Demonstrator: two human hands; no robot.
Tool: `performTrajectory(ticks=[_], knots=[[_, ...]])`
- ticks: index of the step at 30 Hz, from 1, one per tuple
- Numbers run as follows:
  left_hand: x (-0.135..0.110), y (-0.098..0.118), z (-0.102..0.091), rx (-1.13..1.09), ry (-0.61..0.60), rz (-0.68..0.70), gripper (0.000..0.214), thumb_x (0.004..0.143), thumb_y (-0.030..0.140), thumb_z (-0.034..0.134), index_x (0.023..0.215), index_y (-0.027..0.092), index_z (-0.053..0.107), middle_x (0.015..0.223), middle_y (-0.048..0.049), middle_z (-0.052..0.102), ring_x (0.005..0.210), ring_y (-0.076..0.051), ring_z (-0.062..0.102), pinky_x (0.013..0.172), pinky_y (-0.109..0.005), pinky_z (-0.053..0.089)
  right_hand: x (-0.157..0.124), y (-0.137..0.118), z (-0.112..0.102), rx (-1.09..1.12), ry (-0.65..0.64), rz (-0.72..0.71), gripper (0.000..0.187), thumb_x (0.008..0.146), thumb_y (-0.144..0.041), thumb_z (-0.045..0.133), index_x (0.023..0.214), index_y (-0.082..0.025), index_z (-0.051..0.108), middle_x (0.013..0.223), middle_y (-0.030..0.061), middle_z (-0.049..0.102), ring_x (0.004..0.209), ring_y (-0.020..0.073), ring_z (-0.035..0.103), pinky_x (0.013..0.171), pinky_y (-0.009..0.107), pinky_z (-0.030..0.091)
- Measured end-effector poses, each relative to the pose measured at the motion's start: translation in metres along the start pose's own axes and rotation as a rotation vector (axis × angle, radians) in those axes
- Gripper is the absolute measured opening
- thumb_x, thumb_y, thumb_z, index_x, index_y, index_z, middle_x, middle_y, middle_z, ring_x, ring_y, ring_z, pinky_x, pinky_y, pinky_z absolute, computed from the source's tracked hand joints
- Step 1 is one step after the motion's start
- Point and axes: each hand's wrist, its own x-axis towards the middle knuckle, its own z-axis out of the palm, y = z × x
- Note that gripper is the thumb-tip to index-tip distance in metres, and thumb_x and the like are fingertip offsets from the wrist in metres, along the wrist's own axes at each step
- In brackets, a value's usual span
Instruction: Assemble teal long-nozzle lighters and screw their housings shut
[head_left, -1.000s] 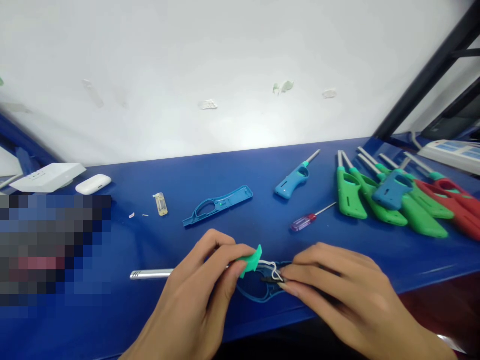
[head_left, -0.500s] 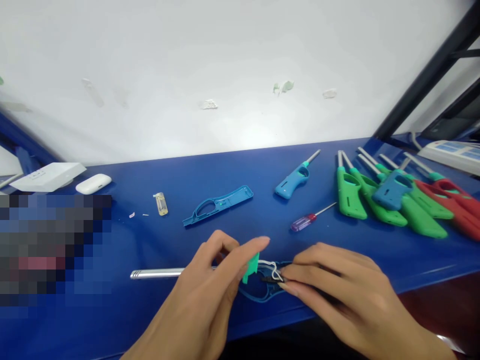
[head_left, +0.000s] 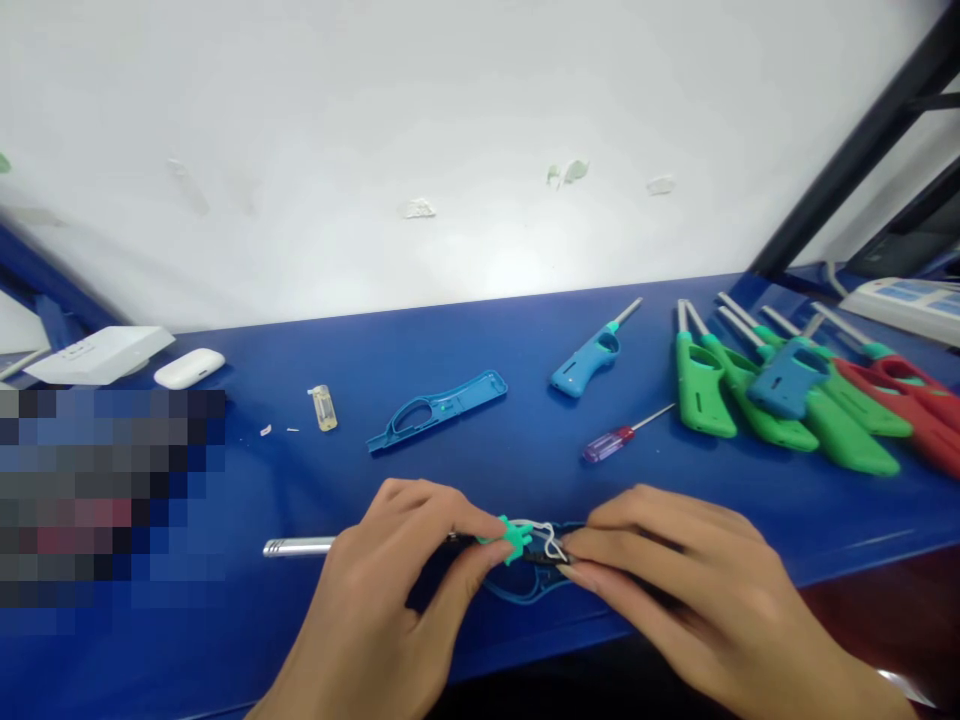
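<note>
Now left hand pinches small green plastic trigger; right hand lies flat on blue shell, grip unclear.

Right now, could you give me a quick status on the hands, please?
Left hand pinching green trigger. Right hand resting on open lighter shell. Screwdriver lies beyond.
</note>
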Motion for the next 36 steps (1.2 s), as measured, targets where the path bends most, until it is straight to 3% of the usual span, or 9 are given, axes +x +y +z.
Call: performTrajectory(ticks=[21, 28, 36], knots=[[0.0001, -0.0036, -0.0006, -0.05, -0.093, -0.049, 0.022, 0.103, 0.009, 0.056, 0.093, 0.026, 0.066, 0.086, 0.0036, 0.066, 0.076, -0.011, 0.067, 0.068, -0.021, 0.052, 0.0006, -0.0003, -0.0007, -0.011, 0.005, -0.004, 0.008, 0.103, -0.023, 0.068, 0.108, -0.025, 0.074, 0.094, -0.0003, 0.076, 0.078, 0.0152, 0.071, 0.072, 0.029, 0.053], [-0.0021, -0.0066, 0.001, -0.058, -0.103, -0.064, 0.022, 0.1, 0.008, 0.063, 0.1, 0.029, 0.068, 0.093, 0.0052, 0.069, 0.084, -0.012, 0.069, 0.074, -0.02, 0.055, 0.0011, -0.0008, -0.0012, -0.027, 0.018, -0.022, 0.009, 0.105, -0.024, 0.065, 0.108, -0.025, 0.073, 0.094, -0.0001, 0.076, 0.079, 0.0152, 0.072, 0.072, 0.029, 0.054], [0.0024, -0.0082, 0.0004, 0.135, -0.08, 0.146, 0.02, 0.102, 0.005, 0.063, 0.102, 0.024, 0.069, 0.099, 0.001, 0.066, 0.086, -0.015, 0.059, 0.077, -0.027, 0.05, -0.0006, 0.0005, -0.0011, -0.019, 0.009, -0.009, 0.009, 0.105, -0.022, 0.066, 0.111, -0.025, 0.072, 0.095, -0.002, 0.076, 0.08, 0.0139, 0.071, 0.075, 0.029, 0.053]])
